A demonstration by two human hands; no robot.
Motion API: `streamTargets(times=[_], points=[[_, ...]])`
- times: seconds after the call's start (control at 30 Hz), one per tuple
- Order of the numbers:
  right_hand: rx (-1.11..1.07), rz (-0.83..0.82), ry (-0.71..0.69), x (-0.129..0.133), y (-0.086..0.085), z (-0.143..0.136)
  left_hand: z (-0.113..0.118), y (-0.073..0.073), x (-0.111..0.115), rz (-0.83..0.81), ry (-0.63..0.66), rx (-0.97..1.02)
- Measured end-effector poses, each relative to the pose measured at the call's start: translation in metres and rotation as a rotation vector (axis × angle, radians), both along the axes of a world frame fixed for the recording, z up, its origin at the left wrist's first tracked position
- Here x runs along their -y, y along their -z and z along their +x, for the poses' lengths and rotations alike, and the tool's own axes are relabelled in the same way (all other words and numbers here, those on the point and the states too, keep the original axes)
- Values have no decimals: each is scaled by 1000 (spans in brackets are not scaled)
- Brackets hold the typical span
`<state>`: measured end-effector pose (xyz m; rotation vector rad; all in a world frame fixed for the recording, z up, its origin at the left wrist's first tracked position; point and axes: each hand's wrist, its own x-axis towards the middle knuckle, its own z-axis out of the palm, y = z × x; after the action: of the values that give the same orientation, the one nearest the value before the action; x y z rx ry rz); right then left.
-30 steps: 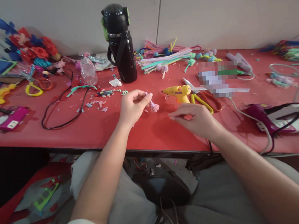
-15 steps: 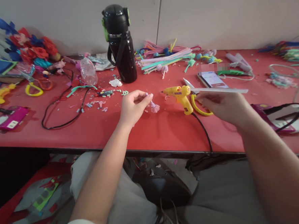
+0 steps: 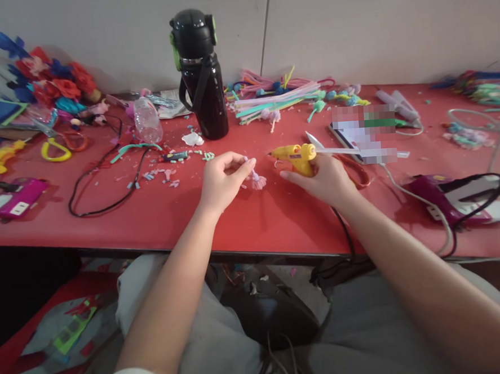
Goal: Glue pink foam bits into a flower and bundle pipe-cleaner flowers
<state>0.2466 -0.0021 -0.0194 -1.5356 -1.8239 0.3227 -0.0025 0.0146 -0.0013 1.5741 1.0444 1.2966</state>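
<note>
Red desk point(image 3: 252, 226) below, left grip point(image 3: 221, 181) pinches a shaped lilac tassel point(image 3: 257, 181); right grip point(image 3: 331, 181) wraps the glue gun point(image 3: 292, 152), nozzle point(image 3: 272, 153) apart from tassel.

I get soft, muted light, a faint shadow beneath the right hand point(image 3: 333, 179), blackness under the table point(image 3: 252, 226), pixel blocks over the phone point(image 3: 343, 138), stretched corners

The left forearm point(image 3: 171, 287) slants forward and inward to the left hand point(image 3: 221, 183), whose thumb and forefinger close in a pinch. The right forearm point(image 3: 416, 267) slants inward too; the right hand point(image 3: 328, 183) angles leftward, thumb stretched out, its other fingers mostly hidden. The hands are apart.
</note>
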Motion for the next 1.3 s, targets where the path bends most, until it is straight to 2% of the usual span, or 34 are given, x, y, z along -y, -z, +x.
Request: streamTargets(times=[0.1, 0.3, 0.43, 0.7, 1.13, 1.3], points=[[-59, -39, 79, -4, 6, -7, -3, -1, -2, 10, -40, -27], [-296, -150, -48, 13, 3, -18, -18, -2, -14, 34, -162, -77], [-396, -211, -167, 22, 9, -20, -21, -1, -15, 34, -150, -58], [-381, -229, -228, 22, 11, -20, -18, 3, -15, 20, -101, -42], [-400, -189, -255, 22, 9, -24, -16, -4, -11, -6, -156, -56], [-405, -199, -256, 22, 10, -23, -16, -1, -13, 17, -142, -58]])
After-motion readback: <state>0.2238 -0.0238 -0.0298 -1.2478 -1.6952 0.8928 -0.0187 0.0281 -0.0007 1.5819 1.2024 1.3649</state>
